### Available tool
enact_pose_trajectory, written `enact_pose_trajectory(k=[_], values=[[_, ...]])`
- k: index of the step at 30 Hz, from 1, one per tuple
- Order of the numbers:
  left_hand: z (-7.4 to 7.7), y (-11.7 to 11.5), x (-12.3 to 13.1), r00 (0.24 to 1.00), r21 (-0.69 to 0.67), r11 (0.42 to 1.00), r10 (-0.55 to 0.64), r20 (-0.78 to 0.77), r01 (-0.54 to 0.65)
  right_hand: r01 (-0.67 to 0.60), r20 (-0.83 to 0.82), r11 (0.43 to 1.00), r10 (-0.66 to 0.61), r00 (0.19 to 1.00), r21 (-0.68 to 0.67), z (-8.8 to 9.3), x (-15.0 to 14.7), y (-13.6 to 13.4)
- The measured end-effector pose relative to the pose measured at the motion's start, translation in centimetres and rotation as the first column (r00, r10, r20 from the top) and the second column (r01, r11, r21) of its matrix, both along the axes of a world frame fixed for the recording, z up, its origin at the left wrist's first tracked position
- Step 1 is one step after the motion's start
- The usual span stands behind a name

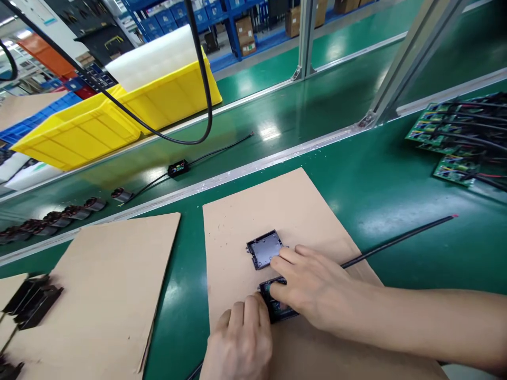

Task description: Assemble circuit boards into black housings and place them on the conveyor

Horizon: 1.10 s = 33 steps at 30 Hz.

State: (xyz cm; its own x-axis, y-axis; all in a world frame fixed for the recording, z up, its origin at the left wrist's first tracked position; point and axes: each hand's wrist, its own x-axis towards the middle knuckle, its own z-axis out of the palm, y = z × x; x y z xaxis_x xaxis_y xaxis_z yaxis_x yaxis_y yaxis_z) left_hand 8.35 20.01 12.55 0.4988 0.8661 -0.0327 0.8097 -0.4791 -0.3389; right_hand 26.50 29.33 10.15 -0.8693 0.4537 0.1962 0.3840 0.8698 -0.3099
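A small black housing with a circuit board inside point(278, 312) lies on the cardboard sheet. My left hand point(242, 335) has its fingers curled against the left side of this housing. Reaching over it from the right, my right hand point(307, 282) has its thumb on the board and its fingers toward the open black cover point(266, 250). That cover lies just above the housing, its grey inner face up, with my right fingertips at its right edge. A black cable point(400, 240) runs out to the right from behind my right hand.
Circuit boards with wires point(439, 132) lie at the right. Black housings point(35, 303) rest on the left cardboard point(114, 274). Behind the metal rail point(237, 173) are a wired black box point(178, 168), wound coils point(75, 212) and yellow bins point(79, 134). A black cable point(206, 79) hangs above.
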Motion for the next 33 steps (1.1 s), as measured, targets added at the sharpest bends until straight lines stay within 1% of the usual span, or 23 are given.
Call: enact_pose_trajectory(k=[3,5,8,10,13,16,18,19,21,23,24,26,29,31,33], values=[[0.7,0.2,-0.2,1.000,-0.012,1.000,-0.009,0.026,0.009,-0.006,0.012,1.000,0.006,1.000,-0.016,0.2,0.0,0.1],[0.6,0.2,-0.5,1.000,-0.009,1.000,-0.011,0.028,0.011,-0.012,0.007,1.000,0.012,1.000,-0.024,0.3,0.0,0.2],[0.0,0.1,-0.5,0.997,-0.017,1.000,-0.015,0.076,0.017,-0.015,-0.003,0.999,0.015,1.000,-0.048,0.4,0.0,0.4],[-0.6,-0.1,-0.3,0.992,-0.018,1.000,0.004,0.125,-0.002,-0.022,0.004,0.998,0.022,1.000,-0.064,0.4,-0.1,0.4],[-1.3,-0.2,0.0,0.991,-0.015,0.999,0.034,0.130,-0.032,-0.018,0.009,0.997,0.018,1.000,-0.074,0.3,0.1,0.2],[-1.4,-0.1,-0.3,0.994,-0.044,0.998,0.041,0.100,-0.037,0.024,-0.002,0.997,-0.024,1.000,-0.076,0.5,0.0,0.3],[-1.4,0.0,-0.6,0.990,-0.067,0.996,0.072,0.124,-0.064,0.017,0.012,0.997,-0.017,1.000,-0.071,1.1,-0.6,0.7],[-1.4,0.0,-0.8,0.984,-0.077,0.994,0.093,0.153,-0.082,0.008,0.055,0.998,-0.004,0.998,-0.065,1.5,-1.1,0.9],[-1.4,0.1,-1.2,0.966,-0.089,0.991,0.115,0.234,-0.096,-0.007,0.180,0.999,0.015,0.984,-0.044,2.4,-2.5,1.3],[-1.6,0.3,-1.5,0.939,-0.091,0.993,0.100,0.329,-0.073,-0.011,0.289,1.000,0.014,0.957,-0.009,3.0,-3.8,1.4],[-1.8,0.4,-1.7,0.922,-0.086,0.995,0.082,0.379,-0.053,-0.014,0.313,1.000,0.010,0.950,0.013,3.0,-4.3,1.4],[-2.2,0.7,-2.2,0.873,-0.093,0.996,0.058,0.485,-0.014,-0.030,0.313,0.998,0.012,0.950,0.055,2.7,-4.8,1.0],[-2.4,1.1,-2.8,0.797,-0.154,0.988,0.079,0.598,0.017,-0.048,0.288,0.994,0.018,0.957,0.097,1.9,-4.1,0.5],[-2.2,1.0,-2.9,0.779,-0.201,0.980,0.124,0.614,0.003,-0.053,0.233,0.996,0.037,0.972,0.065,1.8,-2.9,0.5],[-1.6,0.8,-2.7,0.778,-0.205,0.979,0.124,0.615,0.005,-0.032,0.151,0.999,0.031,0.988,0.005,2.1,-1.4,0.4]])
